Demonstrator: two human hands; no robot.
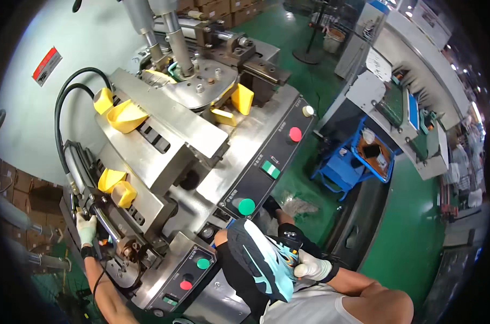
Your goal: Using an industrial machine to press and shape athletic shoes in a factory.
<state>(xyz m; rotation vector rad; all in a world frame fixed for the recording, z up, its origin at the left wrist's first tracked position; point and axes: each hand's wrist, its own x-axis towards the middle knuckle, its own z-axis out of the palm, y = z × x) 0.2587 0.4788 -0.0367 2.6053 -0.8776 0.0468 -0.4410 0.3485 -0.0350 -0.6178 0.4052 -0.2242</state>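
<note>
We find the right hand [313, 267] gripping the teal running shoe [265, 259] near the lower control panel [193, 274], off its right edge; the left hand's [86, 229] grip we cannot tell. We advise keeping the sole [245, 247] clear of that panel.

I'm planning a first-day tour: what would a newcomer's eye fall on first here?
Probably the bright yellow blocks on the big metal machine, left of centre. Next, the turquoise-and-dark shoe at lower centre, held sole-side showing in the person's gloved right grip. The round green button low on the dark control panel near the middle, and the red button higher up, may also stand out.
</note>
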